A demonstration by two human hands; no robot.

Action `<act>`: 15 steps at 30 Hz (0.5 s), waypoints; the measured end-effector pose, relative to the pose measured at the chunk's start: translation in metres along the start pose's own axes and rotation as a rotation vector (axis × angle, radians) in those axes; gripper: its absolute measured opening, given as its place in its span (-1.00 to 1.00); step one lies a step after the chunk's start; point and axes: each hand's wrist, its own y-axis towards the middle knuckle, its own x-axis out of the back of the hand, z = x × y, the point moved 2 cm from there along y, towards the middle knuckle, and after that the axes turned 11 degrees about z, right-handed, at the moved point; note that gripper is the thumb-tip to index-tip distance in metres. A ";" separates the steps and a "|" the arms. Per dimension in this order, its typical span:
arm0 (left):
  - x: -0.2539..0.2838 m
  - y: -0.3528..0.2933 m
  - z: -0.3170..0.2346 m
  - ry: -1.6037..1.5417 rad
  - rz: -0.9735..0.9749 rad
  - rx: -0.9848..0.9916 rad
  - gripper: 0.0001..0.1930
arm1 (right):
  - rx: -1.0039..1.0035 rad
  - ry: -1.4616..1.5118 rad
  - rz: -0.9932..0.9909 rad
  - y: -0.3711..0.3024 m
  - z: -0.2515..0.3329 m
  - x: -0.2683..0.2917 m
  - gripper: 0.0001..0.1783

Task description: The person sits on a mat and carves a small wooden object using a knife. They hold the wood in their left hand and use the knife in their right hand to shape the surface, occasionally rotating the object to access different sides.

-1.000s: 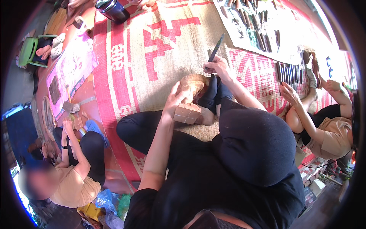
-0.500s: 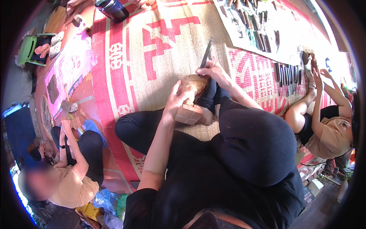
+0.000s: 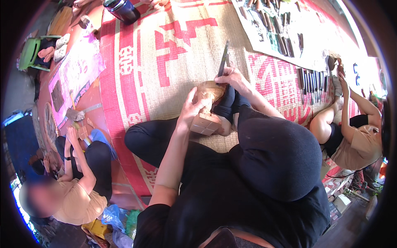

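Note:
In front of my folded legs a carved wooden piece (image 3: 209, 91) with a square block base (image 3: 205, 124) lies tilted, its base toward me. My left hand (image 3: 192, 108) is wrapped round the middle of it, thumb across the narrow part. My right hand (image 3: 232, 78) grips a long dark carving chisel (image 3: 224, 60) low down. The chisel points up and away, its lower end at the far right rim of the wood. My right fingers partly cover that end, so I cannot tell how the edge meets the wood.
Beneath me spreads a red and straw-coloured woven mat (image 3: 182, 45). Chisels lie in a row (image 3: 313, 80) at the right, with more tools on a white sheet (image 3: 264, 41) beyond. A dark jar (image 3: 122, 11) stands far left. Co-workers sit at left (image 3: 82, 194) and right (image 3: 351, 140).
My right hand has shifted slightly to the right and the chisel stands a little more upright. My left hand and the wood stay put. The co-worker at right has raised their hands.

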 end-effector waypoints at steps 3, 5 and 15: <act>-0.001 -0.001 -0.002 0.027 -0.030 0.036 -0.15 | -0.090 0.235 -0.068 -0.006 0.011 0.000 -0.87; -0.001 -0.002 0.000 0.035 -0.022 0.004 -0.14 | -0.146 0.246 -0.120 -0.002 0.003 0.013 -0.91; -0.002 -0.002 -0.001 0.042 -0.030 0.038 -0.10 | -0.133 0.196 -0.042 -0.002 0.004 0.000 -0.84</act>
